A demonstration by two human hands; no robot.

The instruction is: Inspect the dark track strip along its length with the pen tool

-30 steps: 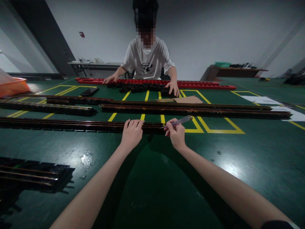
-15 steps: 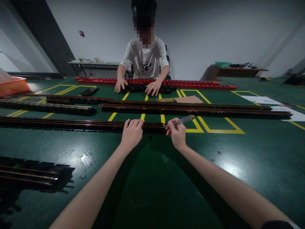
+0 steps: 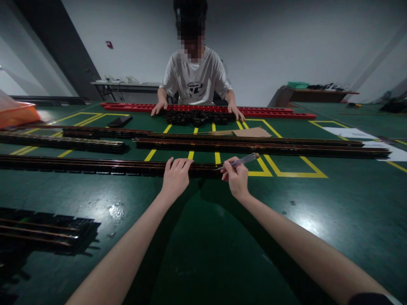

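A long dark rail with thin coppery strips (image 3: 95,164) lies across the green table in front of me, its right end near my right hand. My left hand (image 3: 176,178) holds the rail near that end, fingers bent over its top and the thumb hidden. In my right hand (image 3: 235,177) is a screwdriver with a clear handle (image 3: 246,159), gripped between thumb and fingers. Its thin shaft points left, and the tip is at the rail's right end; whether it touches is too small to tell.
Beyond lie more dark rails (image 3: 260,146), brown cardboard (image 3: 252,132), a black phone-like object (image 3: 120,121) and red slotted rails (image 3: 270,112). A co-worker sits opposite, hands beside a pile of black parts (image 3: 199,117). Another dark stack (image 3: 47,231) is near left; an orange bin (image 3: 19,115) stands far left.
The co-worker's hands have moved apart, off the black pile to either side of it. My two hands and the screwdriver have hardly moved.
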